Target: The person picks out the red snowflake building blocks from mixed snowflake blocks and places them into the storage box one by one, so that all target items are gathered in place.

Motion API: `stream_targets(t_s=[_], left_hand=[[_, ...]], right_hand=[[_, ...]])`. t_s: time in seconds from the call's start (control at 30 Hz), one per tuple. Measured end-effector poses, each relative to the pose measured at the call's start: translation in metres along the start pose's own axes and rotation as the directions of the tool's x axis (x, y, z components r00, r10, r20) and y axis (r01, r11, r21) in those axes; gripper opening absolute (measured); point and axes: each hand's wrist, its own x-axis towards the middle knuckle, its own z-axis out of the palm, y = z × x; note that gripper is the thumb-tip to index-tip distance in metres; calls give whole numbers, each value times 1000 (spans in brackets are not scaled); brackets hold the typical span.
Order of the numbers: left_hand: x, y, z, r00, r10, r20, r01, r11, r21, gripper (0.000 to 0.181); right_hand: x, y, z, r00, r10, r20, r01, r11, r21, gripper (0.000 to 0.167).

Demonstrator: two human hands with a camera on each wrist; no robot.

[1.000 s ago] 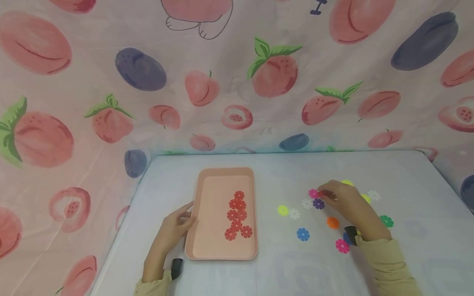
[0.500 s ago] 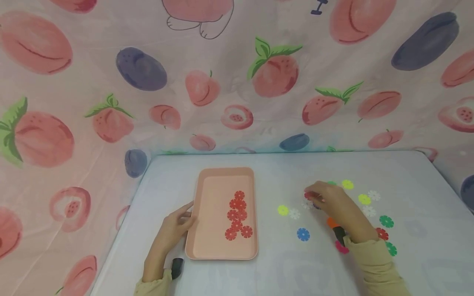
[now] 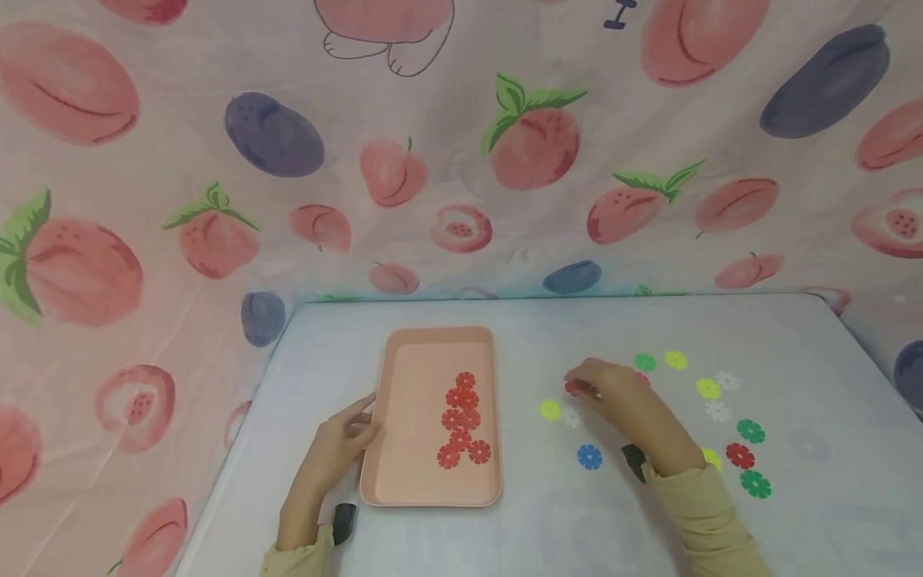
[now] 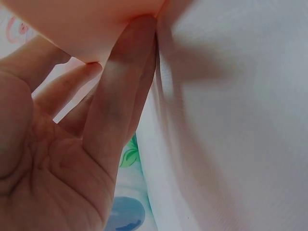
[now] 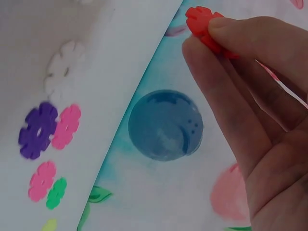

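Observation:
My right hand point(image 3: 613, 393) hovers over the table and pinches a small red flower-shaped plastic disc point(image 3: 572, 388) between thumb and fingertips. That same red disc point(image 5: 199, 19) shows close up in the right wrist view. My left hand point(image 3: 339, 445) holds the left rim of a peach-coloured tray point(image 3: 411, 401), thumb at the rim and fingers against its outer side. Inside the tray, on its right half, lies a group of red notched discs point(image 3: 459, 418). Below my right hand, a blue disc point(image 3: 590, 457), a yellow disc point(image 3: 550, 410) and a white disc point(image 3: 572, 416) lie on the table.
Farther right are scattered green point(image 3: 751, 431), yellow point(image 3: 708, 389) and white discs point(image 3: 717, 411), plus another red disc point(image 3: 740, 456). The right wrist view shows a purple disc point(image 5: 37, 131) beside a pink one point(image 5: 66, 126). A fruit-printed cloth point(image 3: 461, 160) hangs behind the table.
My right hand has moved left with the red disc, away from the pink and purple discs, uncovering the green and yellow ones behind it. My left hand and the tray have stayed put.

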Motion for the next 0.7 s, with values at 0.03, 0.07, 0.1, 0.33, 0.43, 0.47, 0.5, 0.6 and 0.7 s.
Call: stream_targets(t_s=[0.03,0.07,0.1,0.33,0.43,0.47,0.5,0.6,0.7], left_hand=[[0,0,0,1000,1,0,-1,1000,1,56],[0,0,0,1000,1,0,-1,1000,2,56],[0,0,0,1000,1,1,-1,1000,3,56],[0,1,-1,1000,0,6,0,1000,5,56],[0,1,-2,1000,2,5,-2,1000,11,56],[0,1,-2,1000,3,6,-3,1000,11,55],[0,1,-2,1000,5,5,-5,1000,14,55],[1,0,-2,1000,12,4,-13,1000,22,56],[1,-1,-1,1000,4,7,-4,1000,15,56]], right_hand=[[1,-1,1,1000,-3,0,3,1000,2,15],[2,-3,2,1000,-2,2,2,1000,7,15],[2,-5,3,1000,-1,8,1,1000,15,16],[11,-19,10,999,3,52,-6,998,56,16],[13,-26,13,997,19,79,-25,997,73,17],[14,-28,13,996,28,89,-34,997,73,18],[15,-30,15,995,32,95,-39,997,71,19],[18,-36,19,994,28,106,-35,997,73,20],[22,-42,22,995,-2,102,-5,997,77,20]])
